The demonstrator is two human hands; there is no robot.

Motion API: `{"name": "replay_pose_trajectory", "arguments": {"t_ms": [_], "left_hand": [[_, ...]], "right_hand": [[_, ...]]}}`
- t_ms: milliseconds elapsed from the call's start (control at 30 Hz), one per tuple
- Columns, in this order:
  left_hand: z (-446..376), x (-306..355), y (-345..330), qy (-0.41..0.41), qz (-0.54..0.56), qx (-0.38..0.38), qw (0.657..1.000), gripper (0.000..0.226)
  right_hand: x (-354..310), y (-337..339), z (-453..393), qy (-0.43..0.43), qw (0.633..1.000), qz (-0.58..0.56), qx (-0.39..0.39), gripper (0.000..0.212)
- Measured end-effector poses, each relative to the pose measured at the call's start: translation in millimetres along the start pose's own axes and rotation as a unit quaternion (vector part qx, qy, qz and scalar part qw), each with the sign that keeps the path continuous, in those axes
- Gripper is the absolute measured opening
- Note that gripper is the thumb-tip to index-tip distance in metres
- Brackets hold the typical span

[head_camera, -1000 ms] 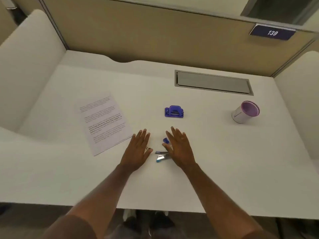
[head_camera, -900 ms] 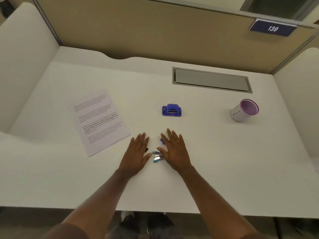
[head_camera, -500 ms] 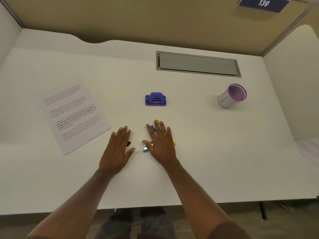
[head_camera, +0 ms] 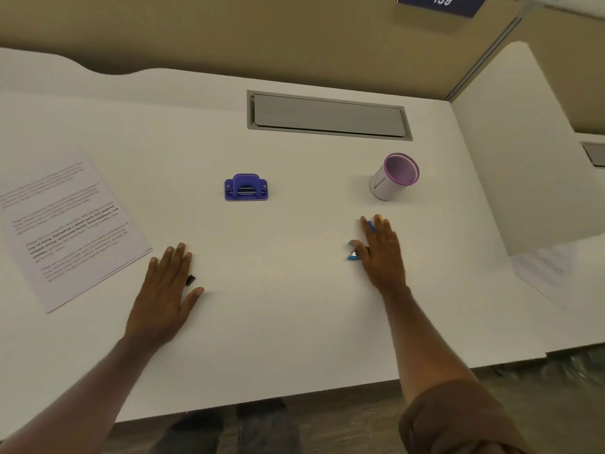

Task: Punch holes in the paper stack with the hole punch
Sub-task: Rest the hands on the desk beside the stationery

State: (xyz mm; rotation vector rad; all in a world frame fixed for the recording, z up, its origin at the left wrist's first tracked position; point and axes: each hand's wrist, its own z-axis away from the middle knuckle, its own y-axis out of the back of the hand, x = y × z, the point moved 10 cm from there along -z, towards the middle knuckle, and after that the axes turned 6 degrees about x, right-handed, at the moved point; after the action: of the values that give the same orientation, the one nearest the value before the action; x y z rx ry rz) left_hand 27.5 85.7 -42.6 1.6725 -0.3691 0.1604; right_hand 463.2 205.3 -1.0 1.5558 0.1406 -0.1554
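The blue hole punch (head_camera: 246, 187) stands on the white desk (head_camera: 294, 306), in the middle and beyond both hands. A printed paper stack (head_camera: 65, 231) lies flat at the left, askew. My left hand (head_camera: 167, 290) rests palm down just right of the stack's near corner, fingers spread, with a small black clip (head_camera: 190, 279) showing beside its index finger. Far to the right, my right hand (head_camera: 381, 253) lies flat over a blue-and-silver stapler (head_camera: 352, 253) and small blue and yellow bits (head_camera: 373, 224). Neither hand touches the punch or the paper.
A white cup with a pink rim (head_camera: 394, 176) stands beyond my right hand. A grey cable hatch (head_camera: 327, 115) is set into the desk at the back. White dividers flank the desk, and more printed sheets (head_camera: 550, 273) lie on the neighbouring desk at the right.
My right hand has slid far to the right, and the stapler and small coloured bits moved with it. My left hand stays by the black clip. The view has tilted down.
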Motion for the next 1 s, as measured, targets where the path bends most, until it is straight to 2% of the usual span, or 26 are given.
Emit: {"name": "replay_pose_trajectory", "arguments": {"t_ms": [233,433,567,733,1000], "left_hand": [[1.0,-5.0,-2.0,-0.004,-0.008,0.010,1.000,0.075],[1.4,-4.5,0.6,0.007,-0.020,-0.023,1.000,0.076],[4.2,-8.0,13.0,0.041,-0.007,-0.011,0.999,0.076],[21.9,-23.2,17.1,0.064,-0.032,-0.012,0.997,0.075],[27.9,-23.8,14.4,0.055,-0.041,-0.013,0.998,0.074]], "right_hand": [[44.4,8.0,-12.4,-0.017,1.000,0.001,0.010,0.060],[16.7,27.7,-13.2,0.029,0.993,-0.046,0.103,0.059],[-46.9,17.7,-12.4,0.089,0.985,-0.092,0.116,0.058],[-162.1,-11.7,9.6,0.192,0.970,-0.126,0.079,0.051],[-339.1,-65.3,95.7,0.401,0.905,-0.139,-0.028,0.058]]}}
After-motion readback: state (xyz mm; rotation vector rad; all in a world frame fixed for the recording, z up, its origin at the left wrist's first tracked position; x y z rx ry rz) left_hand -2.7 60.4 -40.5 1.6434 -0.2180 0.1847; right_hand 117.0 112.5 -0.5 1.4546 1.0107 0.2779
